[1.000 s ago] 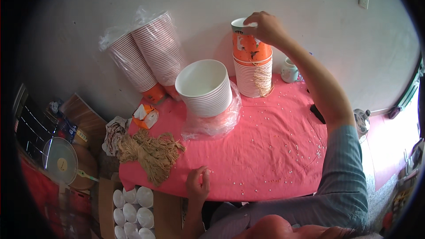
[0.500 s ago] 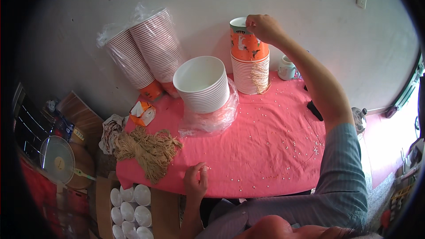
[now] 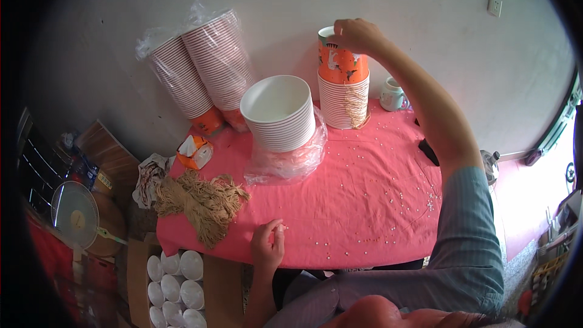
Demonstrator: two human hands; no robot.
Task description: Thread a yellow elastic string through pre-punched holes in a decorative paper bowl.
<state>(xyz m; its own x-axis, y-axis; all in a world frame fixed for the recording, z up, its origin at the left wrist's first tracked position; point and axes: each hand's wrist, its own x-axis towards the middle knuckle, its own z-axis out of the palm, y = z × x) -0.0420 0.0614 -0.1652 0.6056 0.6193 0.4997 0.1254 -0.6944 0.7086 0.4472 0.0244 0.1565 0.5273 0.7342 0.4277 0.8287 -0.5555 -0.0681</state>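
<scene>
My right hand point(image 3: 357, 35), its fingers bent, is at the mouth of an orange, green-rimmed paper bucket point(image 3: 340, 64). The fingertips are partly hidden, and I cannot make out what they hold, if anything. That bucket stands upside-up on a stack of nested white-rimmed paper buckets point(image 3: 334, 102), with thin tan string point(image 3: 357, 102) hanging down the stack's side. At the table's front edge rests my left hand point(image 3: 267, 246), fingers curled in and the thumb against them; their contents are hidden. A tan bundle of cords point(image 3: 203, 203) lies to the left of it.
A wide stack of white paper buckets point(image 3: 278, 115) stands mid-table on clear plastic. Two plastic-wrapped bucket stacks point(image 3: 218, 54) lean against the wall. Small white beads point(image 3: 392, 203) dot the pink cloth point(image 3: 316, 218). Also around: a mug point(image 3: 392, 94), tissue pack point(image 3: 194, 152), box of white cups point(image 3: 136, 291).
My right hand has moved slightly left over the bucket's mouth, covering more of it. My left hand keeps its curled pose at the table edge. The whole view has shifted a little.
</scene>
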